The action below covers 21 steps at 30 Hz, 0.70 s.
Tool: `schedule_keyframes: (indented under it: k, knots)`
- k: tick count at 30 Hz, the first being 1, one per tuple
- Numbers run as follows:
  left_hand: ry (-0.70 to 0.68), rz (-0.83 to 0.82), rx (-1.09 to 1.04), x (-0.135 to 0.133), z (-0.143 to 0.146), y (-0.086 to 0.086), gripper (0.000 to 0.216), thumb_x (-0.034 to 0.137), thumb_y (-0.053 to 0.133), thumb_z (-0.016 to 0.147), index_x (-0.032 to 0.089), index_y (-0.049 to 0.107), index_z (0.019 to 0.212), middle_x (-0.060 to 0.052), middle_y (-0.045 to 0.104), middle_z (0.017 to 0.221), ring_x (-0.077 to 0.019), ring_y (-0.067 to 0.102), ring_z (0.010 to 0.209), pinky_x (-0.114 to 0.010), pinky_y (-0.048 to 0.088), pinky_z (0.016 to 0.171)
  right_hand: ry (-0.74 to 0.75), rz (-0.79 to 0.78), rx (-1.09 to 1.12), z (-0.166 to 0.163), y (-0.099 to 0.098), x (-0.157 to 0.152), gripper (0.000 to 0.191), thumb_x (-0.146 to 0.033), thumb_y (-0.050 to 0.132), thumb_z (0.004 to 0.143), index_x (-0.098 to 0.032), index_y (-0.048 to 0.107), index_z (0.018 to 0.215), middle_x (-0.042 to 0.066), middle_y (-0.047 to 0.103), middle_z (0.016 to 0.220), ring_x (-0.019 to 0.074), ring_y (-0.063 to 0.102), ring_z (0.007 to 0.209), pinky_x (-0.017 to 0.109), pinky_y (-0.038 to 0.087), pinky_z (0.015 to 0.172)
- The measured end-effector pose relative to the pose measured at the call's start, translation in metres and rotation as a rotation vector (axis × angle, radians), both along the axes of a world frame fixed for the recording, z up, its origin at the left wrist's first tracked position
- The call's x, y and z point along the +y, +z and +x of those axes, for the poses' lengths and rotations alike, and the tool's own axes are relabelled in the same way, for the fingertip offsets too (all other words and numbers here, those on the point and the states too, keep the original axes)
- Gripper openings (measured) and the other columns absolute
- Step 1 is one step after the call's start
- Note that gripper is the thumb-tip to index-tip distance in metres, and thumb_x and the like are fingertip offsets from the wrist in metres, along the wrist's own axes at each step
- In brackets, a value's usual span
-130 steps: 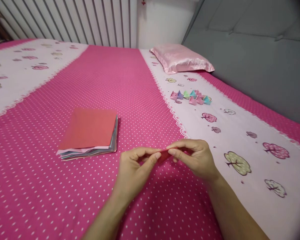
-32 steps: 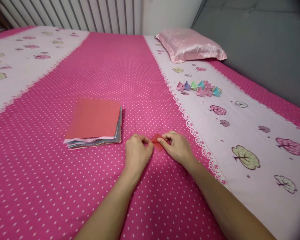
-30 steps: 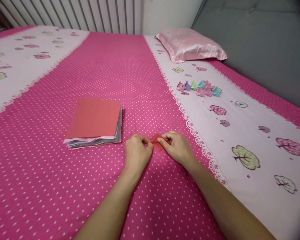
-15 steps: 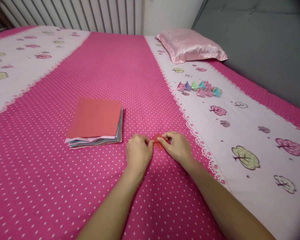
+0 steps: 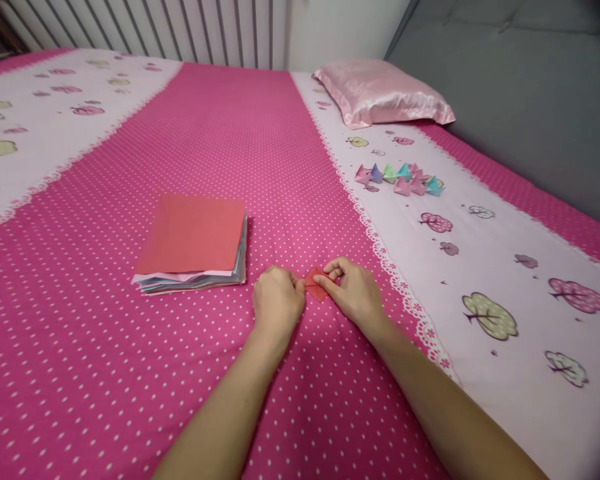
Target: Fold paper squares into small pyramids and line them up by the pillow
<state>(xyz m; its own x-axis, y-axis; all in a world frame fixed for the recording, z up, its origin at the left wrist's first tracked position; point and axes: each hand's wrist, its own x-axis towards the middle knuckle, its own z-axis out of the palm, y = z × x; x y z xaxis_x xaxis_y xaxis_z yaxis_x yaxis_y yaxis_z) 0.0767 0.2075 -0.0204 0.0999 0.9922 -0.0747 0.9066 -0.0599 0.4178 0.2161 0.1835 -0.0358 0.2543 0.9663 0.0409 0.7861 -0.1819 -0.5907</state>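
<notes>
A small folded piece of red paper lies low over the pink dotted bedsheet, between my two hands. My left hand is closed, its thumb and forefinger pinching the paper's left corner. From the right, my right hand grips the paper, the thumb lying across its face and the forefinger at its upper right edge. My fingers hide part of the paper's right side. To the left of my left hand sits a stack of square coloured paper, a red sheet on top.
Several small folded paper figures in pink, purple, green and blue stand in a group on the white printed strip at the right. Behind them is a pink satin pillow, beside a grey padded headboard.
Both hands stay at nearly the same spot on the paper. The right hand's fingers have lifted slightly, and a little more of the red paper shows between the hands.
</notes>
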Motion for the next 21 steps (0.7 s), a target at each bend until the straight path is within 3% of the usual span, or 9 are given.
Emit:
schedule_keyframes:
  k: [5,11,18,21]
  knots:
    - [0.012,0.014,0.001,0.003,-0.006,0.001,0.012,0.026,0.058,0.074,0.017,0.066,0.073,-0.008,0.068,0.072,-0.0209,0.062,0.068,-0.028,0.042,0.064,-0.007,-0.006,0.027,0.001,0.000,0.000,0.022,-0.041,0.063,0.073,-0.021,0.059,0.083,-0.001,0.067,0.075,0.0158,0.060,0.066,0.026,0.039,0.057]
    - [0.044,0.028,-0.012,0.005,-0.012,0.006,0.018,0.019,0.050,0.077,0.016,0.068,0.078,-0.010,0.069,0.075,-0.0218,0.063,0.071,-0.029,0.042,0.066,-0.008,-0.008,0.026,0.001,0.000,0.001,0.022,-0.041,0.062,0.073,-0.021,0.060,0.083,-0.001,0.067,0.075,0.0161,0.060,0.065,0.026,0.039,0.057]
    - [-0.136,-0.011,-0.123,0.000,-0.005,0.007,0.027,0.039,0.051,0.081,0.022,0.072,0.085,-0.009,0.071,0.081,-0.0221,0.063,0.073,-0.028,0.039,0.060,-0.004,0.001,0.029,0.001,0.001,0.000,0.021,-0.041,0.061,0.074,-0.022,0.062,0.082,-0.001,0.067,0.074,0.0162,0.060,0.065,0.026,0.039,0.056]
    - [-0.120,0.013,-0.087,-0.003,0.002,0.005,0.023,0.038,0.055,0.079,0.024,0.072,0.085,-0.009,0.070,0.083,-0.0236,0.062,0.074,-0.028,0.038,0.058,-0.010,0.004,0.040,0.001,0.001,0.000,0.019,-0.040,0.061,0.074,-0.022,0.062,0.083,-0.001,0.068,0.074,0.0162,0.060,0.065,0.026,0.039,0.057]
